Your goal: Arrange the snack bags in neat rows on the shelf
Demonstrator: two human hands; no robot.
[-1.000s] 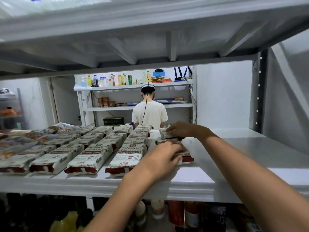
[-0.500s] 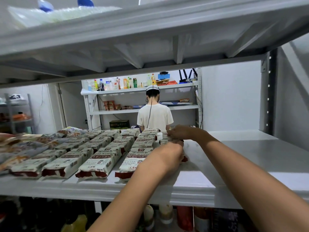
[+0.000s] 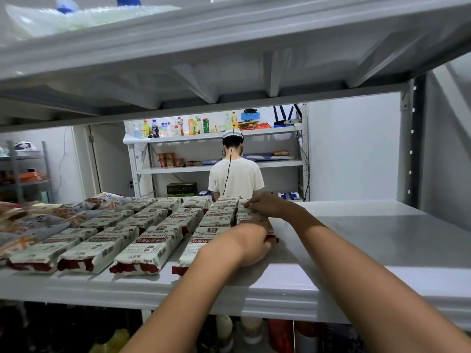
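White metal shelf (image 3: 356, 238): cream-and-red snack bags (image 3: 150, 240) lie flat in rows running from front edge to back edge, filling its left half. Rightmost row: left hand (image 3: 244, 244) grips the front bag (image 3: 272, 238), fingers curled round its right side. Right hand (image 3: 267, 205) at the back edge, bent fingers on the rear bag (image 3: 242, 202); pinching or only pressing, cannot tell. Loose multicoloured packets (image 3: 25, 225) by the left edge.
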